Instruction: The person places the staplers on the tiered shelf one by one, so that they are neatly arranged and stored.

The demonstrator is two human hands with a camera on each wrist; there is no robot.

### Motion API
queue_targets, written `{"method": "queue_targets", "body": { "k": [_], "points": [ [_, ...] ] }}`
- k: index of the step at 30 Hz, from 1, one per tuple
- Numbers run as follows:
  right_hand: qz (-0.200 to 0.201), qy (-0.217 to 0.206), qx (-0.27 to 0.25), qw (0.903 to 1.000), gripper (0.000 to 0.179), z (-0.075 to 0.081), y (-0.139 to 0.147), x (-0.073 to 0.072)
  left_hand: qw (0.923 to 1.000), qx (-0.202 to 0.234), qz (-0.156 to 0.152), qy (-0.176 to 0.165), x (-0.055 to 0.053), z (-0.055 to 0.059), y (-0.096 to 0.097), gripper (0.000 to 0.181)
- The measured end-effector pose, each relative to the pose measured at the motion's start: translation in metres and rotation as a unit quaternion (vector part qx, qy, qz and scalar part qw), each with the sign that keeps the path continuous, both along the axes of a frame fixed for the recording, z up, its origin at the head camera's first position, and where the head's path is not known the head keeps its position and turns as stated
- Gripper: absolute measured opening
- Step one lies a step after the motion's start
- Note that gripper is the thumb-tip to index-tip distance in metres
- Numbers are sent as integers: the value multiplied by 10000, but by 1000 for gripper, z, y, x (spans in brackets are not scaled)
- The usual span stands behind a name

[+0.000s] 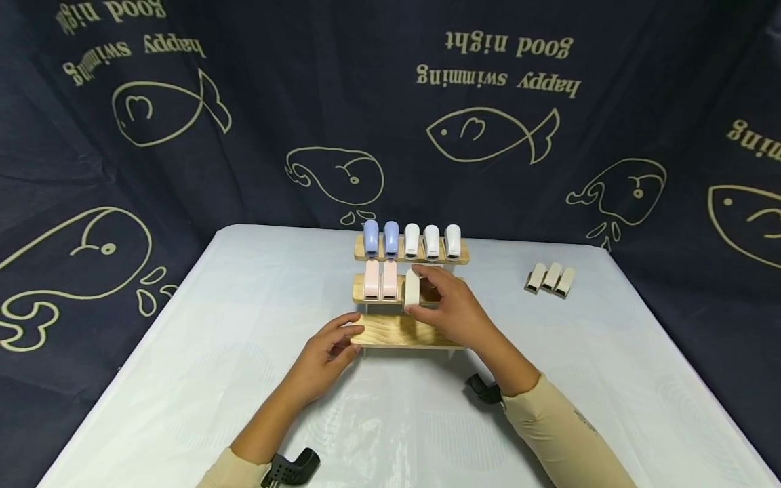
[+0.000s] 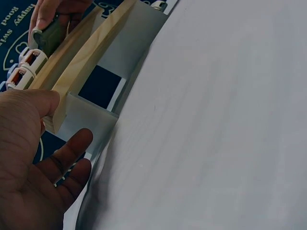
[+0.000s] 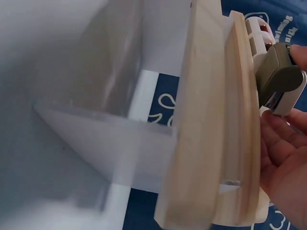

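Observation:
My right hand point(image 1: 454, 308) pinches a cream mini stapler point(image 1: 411, 289) between thumb and fingers at the middle tier of a three-tier wooden stand point(image 1: 396, 332). In the right wrist view the dark olive underside of the stapler point(image 3: 280, 72) faces the camera. Just left of it on that tier sit two pink mini staplers point(image 1: 381, 280), side by side. My left hand point(image 1: 326, 356) holds the left end of the lowest tier, thumb at its front edge; in the left wrist view its lower fingers point(image 2: 72, 153) are spread below the board.
The top tier carries two blue mini staplers point(image 1: 381, 237) on the left and three white ones point(image 1: 432, 242) on the right. Three cream mini staplers point(image 1: 550, 278) lie together on the white table point(image 1: 244, 305), to the stand's right. A dark printed cloth point(image 1: 390, 88) hangs behind.

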State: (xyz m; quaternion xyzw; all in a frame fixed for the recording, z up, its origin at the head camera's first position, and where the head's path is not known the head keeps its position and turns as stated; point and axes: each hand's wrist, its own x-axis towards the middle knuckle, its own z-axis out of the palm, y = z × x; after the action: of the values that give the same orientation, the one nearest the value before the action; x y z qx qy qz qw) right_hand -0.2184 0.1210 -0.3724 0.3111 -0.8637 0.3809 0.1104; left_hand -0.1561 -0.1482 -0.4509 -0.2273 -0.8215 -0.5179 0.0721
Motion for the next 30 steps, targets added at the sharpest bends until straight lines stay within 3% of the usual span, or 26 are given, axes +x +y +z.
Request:
{"method": "queue_targets", "body": {
  "k": [1,8,17,30],
  "points": [
    [5,5,-18,10000,68,-1,-1,-1,10000,-16,-14,15,-3,-4,-1,33],
    [-43,35,-34,10000,64,-5,-5,1,9999,-88,48,65,-3,-4,-1,33],
    [-243,591,-2,9980,59,-13,-6,0,9998,-164,84,112,-3,-3,0,32],
    [-337,761,-96,9965,54,-16,-10,0,9998,-173,54,90,-3,-3,-1,33]
  ]
}}
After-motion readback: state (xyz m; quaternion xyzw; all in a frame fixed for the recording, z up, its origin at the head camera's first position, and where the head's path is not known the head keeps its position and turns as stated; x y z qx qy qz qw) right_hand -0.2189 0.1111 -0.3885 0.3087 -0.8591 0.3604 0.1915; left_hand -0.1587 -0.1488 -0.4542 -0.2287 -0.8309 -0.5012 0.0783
